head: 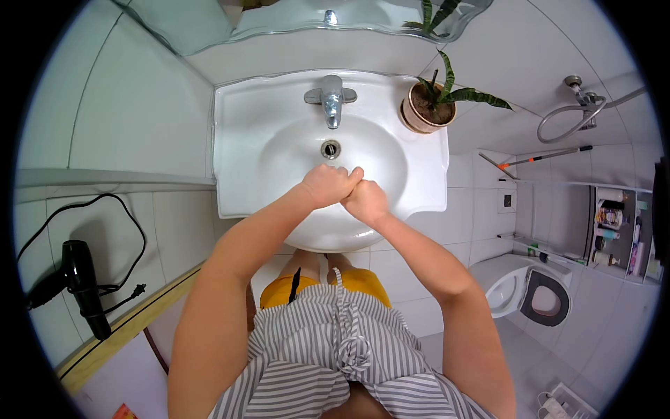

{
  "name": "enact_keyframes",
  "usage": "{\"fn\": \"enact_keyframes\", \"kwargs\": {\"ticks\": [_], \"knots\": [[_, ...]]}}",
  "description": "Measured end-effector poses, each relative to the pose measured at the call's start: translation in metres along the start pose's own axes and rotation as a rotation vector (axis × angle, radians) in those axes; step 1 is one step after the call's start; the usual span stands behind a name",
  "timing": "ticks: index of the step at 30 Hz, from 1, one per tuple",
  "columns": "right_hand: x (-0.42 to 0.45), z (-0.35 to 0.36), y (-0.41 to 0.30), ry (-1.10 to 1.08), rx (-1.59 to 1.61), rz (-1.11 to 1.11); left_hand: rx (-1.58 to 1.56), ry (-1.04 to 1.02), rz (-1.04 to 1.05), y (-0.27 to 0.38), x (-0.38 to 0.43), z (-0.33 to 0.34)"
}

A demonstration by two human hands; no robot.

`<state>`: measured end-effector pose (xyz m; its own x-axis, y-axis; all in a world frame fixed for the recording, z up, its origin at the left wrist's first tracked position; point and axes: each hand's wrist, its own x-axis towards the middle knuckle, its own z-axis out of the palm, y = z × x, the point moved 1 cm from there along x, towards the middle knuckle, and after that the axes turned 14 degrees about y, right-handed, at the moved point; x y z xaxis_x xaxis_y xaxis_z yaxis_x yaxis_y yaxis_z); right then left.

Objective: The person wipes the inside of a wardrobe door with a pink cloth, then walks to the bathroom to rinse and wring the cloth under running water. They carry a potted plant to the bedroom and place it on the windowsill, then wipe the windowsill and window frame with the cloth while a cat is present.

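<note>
Both of my hands are together over the front half of a white ceramic washbasin [282, 162]. My left hand [330, 184] has its fingers curled and touches my right hand [365, 200], which is curled as well, slightly lower and to the right. Whether anything small lies between them is hidden. Beyond the hands is the metal drain [331, 150], and behind it stands a chrome faucet [332, 102]. No water stream shows under its spout.
A potted snake plant [426, 112] stands on the basin's back right corner. A wavy-edged mirror [293, 18] is above the faucet. At left lies a black hair dryer [84, 288] with its cord. A toilet [505, 290] and shelves of bottles [610, 230] are at right.
</note>
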<state>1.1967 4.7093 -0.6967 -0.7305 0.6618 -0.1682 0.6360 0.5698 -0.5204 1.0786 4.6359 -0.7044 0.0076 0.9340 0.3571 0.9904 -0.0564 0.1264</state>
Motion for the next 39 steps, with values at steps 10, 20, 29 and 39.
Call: {"fn": "enact_keyframes", "kwargs": {"ticks": [10, 20, 29, 39], "knots": [[-0.017, -0.015, 0.003, -0.077, 0.860, 0.502, -0.089, 0.254, 0.413, -0.006, 0.036, -0.005], [-0.009, -0.017, 0.022, 0.359, 0.648, 0.197, -0.116, -0.078, 0.032, -0.008, 0.057, -0.015], [0.007, -0.044, 0.019, 0.089, -0.177, -0.077, -0.357, -0.378, -0.441, 0.017, 0.049, -0.016], [0.002, -0.051, 0.005, 0.178, 0.718, 0.173, -0.081, 0.203, 0.108, -0.002, 0.063, -0.036]]}}
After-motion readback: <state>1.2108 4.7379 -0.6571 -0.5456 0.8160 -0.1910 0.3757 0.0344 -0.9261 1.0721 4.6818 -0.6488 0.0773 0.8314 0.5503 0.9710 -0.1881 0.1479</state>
